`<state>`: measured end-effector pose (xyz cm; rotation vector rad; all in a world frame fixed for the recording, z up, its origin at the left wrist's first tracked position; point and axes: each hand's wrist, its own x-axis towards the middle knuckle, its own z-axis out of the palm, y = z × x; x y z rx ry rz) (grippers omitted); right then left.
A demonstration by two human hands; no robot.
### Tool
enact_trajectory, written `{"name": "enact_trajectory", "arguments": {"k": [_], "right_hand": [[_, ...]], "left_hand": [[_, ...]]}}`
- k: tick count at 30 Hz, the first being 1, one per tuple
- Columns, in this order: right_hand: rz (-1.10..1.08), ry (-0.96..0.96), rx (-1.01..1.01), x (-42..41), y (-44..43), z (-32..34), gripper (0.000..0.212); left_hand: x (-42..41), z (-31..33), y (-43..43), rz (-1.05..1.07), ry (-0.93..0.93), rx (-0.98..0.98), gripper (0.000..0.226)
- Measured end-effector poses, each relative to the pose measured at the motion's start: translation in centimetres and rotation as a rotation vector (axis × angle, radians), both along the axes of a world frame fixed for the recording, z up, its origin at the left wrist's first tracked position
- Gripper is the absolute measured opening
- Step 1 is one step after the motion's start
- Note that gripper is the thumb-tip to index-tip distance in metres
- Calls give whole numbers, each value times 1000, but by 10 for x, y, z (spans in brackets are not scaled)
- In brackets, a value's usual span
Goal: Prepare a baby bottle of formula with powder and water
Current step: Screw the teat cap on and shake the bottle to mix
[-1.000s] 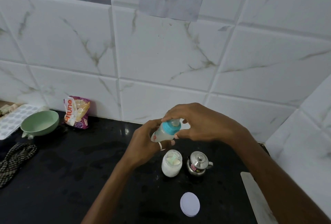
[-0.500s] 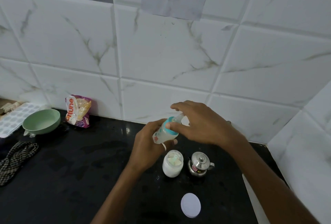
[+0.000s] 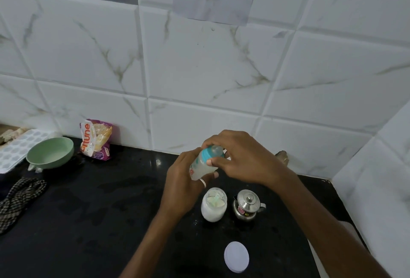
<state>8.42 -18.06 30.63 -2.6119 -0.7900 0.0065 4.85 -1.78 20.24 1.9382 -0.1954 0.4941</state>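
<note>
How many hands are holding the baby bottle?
2. The left hand grips the baby bottle around its body; the right hand pinches its teal collar.

Left of frame, the crumpled purple-and-white plastic packet (image 3: 96, 140) shows orange letters "ortune" running up its side. Red stickers on the clear baby bottle (image 3: 203, 165) and small steel pot (image 3: 247, 205) are too small to read.

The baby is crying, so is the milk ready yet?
Nearly. Done: the bottle already holds cloudy white liquid, so powder and water look to be in. In hand: the left hand grips the bottle while the right hand curls round its blue top, probably tightening it. Left: likely a shake, and putting the white lid on the open powder jar.
</note>
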Motion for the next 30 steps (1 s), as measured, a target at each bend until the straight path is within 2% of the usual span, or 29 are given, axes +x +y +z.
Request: {"name": "enact_trajectory", "arguments": {"k": [4,11,21,27,30], "right_hand": [[-101,-68,8,-3,8,-13,36],[-268,-169,47,-11,24,-22,36],[-280,-165,42,-10,26,-18,39],[-293,-171,159,-6,21,-24,67],[-328,-63,309,-4,15,-29,84]], "left_hand": [[-7,-6,-14,107,-31,-17,59],[-5,-14,-28,242,-28,81,75],[-3,-12,-24,228,0,66,73],[-1,0,-17,179,-6,10,65],[1,3,-15,179,-10,-10,59]]}}
